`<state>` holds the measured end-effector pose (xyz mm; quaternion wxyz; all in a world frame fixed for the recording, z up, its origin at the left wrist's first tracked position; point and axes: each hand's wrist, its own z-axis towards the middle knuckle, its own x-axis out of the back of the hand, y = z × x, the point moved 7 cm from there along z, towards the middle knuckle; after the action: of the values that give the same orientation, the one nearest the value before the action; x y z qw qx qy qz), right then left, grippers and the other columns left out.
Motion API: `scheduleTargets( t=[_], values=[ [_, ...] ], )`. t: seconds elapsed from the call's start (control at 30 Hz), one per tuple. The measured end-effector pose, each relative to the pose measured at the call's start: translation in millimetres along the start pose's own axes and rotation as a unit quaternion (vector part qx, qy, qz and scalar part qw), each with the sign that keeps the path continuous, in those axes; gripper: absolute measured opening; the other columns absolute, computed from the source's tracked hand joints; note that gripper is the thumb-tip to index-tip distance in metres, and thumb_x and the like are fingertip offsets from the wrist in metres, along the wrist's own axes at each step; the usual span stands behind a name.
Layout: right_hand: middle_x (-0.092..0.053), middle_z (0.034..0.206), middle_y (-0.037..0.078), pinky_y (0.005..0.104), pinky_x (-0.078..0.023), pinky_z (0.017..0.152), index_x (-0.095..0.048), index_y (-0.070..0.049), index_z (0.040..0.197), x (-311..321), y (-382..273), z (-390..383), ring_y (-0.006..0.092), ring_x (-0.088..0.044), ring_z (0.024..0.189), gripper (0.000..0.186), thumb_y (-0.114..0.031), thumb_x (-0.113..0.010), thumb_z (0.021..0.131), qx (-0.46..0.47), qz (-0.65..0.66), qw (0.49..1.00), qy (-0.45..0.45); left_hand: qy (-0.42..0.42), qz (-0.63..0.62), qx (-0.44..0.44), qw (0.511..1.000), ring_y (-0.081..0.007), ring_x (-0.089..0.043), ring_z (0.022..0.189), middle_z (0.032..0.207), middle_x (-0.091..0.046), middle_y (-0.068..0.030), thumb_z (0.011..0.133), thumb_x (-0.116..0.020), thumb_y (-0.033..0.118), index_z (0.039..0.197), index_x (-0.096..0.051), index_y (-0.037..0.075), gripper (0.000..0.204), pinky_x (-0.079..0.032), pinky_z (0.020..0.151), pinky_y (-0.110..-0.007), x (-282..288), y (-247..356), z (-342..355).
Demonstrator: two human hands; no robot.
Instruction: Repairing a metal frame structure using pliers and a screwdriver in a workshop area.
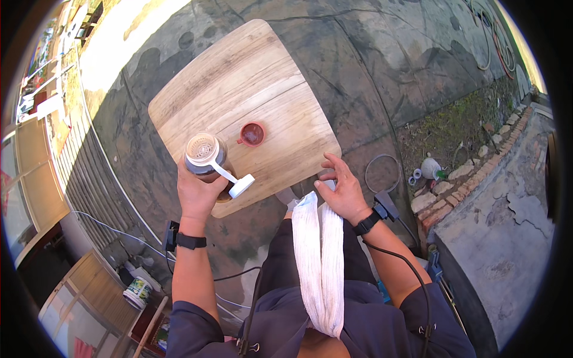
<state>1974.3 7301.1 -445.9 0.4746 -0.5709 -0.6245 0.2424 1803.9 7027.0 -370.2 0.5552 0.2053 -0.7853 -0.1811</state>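
My left hand (pixel 200 194) is wrapped round a drinking bottle (pixel 222 160) at the near left of a wooden table (pixel 239 71). The bottle has a pale, perforated strainer in its mouth, and its white cap (pixel 241 186) hangs open on a strap toward me. Just right of the bottle stands a small reddish-brown cup (pixel 253 135) with its handle toward the bottle; dark liquid appears to be inside. My right hand (pixel 341 186) is off the table's near right edge, fingers apart and holding nothing. Its thumb is close to a white knitted cloth band (pixel 310 256) hanging down my front.
Cables run from both wrist straps along my arms. On the right, a brick and stone border (pixel 456 194) edges a soil strip, with a wire ring (pixel 382 173) nearby. A patterned bucket (pixel 138 292) stands at the lower left. Coiled hoses (pixel 498 42) lie far right.
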Motion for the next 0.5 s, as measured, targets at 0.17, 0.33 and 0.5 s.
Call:
scheduleTargets(
  t=[0.17,0.33,0.5],
  values=[
    [-0.057,0.115,0.013,0.0338,-0.053,0.074,-0.040,-0.012,0.136,0,-3,-2,0.0223,-0.065,0.089,0.065,-0.014,-0.070,0.078,-0.001,-0.002,1.000,-0.003,0.090,-0.142,-0.032,0.985,-0.0212,-0.057,0.110,0.121,-0.052,-0.0151,0.060,-0.087,0.010,0.125,-0.038,-0.003,0.082,-0.053,0.088,-0.033,13,-12,18],
    [-0.056,0.115,0.012,0.0314,-0.053,0.069,-0.040,-0.012,0.136,-6,5,-6,0.0215,-0.064,0.090,0.066,-0.014,-0.070,0.077,0.005,-0.016,1.000,-0.006,0.152,-0.245,-0.031,0.957,-0.0225,-0.054,0.113,0.127,-0.047,-0.0161,0.061,-0.086,0.006,0.127,-0.036,-0.004,0.083,-0.053,0.092,-0.035,13,-33,39],
    [-0.056,0.115,0.012,0.0313,-0.052,0.067,-0.040,-0.012,0.136,-11,6,-8,0.0219,-0.064,0.089,0.065,-0.013,-0.070,0.077,-0.007,-0.014,1.000,-0.016,0.185,-0.195,-0.048,0.962,-0.0230,-0.051,0.118,0.126,-0.052,-0.0128,0.059,-0.089,0.016,0.131,-0.038,0.000,0.090,-0.041,0.102,-0.035,14,-41,56]
  ],
)
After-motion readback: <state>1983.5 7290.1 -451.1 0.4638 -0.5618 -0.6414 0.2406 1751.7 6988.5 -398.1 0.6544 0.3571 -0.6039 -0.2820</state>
